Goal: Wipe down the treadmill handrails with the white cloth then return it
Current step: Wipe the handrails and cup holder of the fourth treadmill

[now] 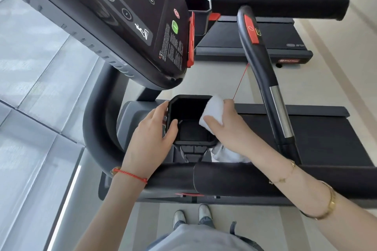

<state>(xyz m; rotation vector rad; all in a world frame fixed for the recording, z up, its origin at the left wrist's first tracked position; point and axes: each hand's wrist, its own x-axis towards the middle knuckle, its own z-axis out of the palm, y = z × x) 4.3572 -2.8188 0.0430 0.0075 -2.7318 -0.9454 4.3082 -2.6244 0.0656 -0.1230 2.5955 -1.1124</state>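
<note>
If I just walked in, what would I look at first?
Probably the white cloth, bright against the black cup holder in the middle, gripped by the right hand at the holder's right rim. The left hand grips the opposite rim. Next, the red strip on the curved handle at upper right.

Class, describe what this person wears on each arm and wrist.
Both forearms are bare, with no sleeves in view. The left wrist carries a thin red cord bracelet. The right arm wears a fine gold chain bracelet and, further up, a wider gold bangle.
</note>
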